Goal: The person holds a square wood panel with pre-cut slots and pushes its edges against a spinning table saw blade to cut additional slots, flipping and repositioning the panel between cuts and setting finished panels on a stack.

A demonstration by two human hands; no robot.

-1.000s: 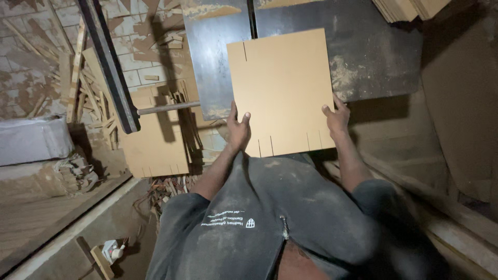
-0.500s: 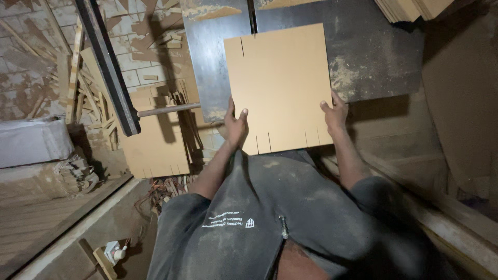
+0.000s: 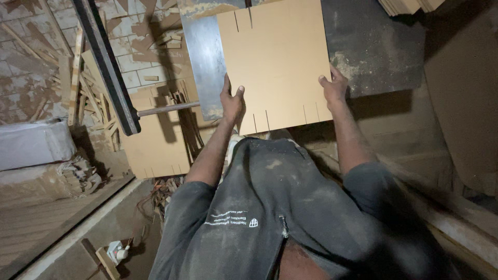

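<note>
I am pressing my left hand (image 3: 232, 101) flat on the near left part of the tan board (image 3: 277, 62), fingers spread, thumb lying along its edge, while my right hand (image 3: 333, 86) is clamping the near right edge, fingers on top and thumb wrapped out of sight; so both grips are closed onto the board rather than hanging loose. The board is lying flat on the dark metal counter (image 3: 373, 46), between my two grips, with short slots cut into its near edge just beside my hands and two more at its far edge. Beyond my grips, at the far edge, a thin dark upright is standing in line with one of those far slots. To do this well, I judge I should be keeping even downward pressure, both hands well clear of that line, and the board square. Left of my left grip, a dark slanting beam (image 3: 106, 65) is crossing over scrap wood strips (image 3: 85, 93) and another slotted board (image 3: 155, 142).
</note>
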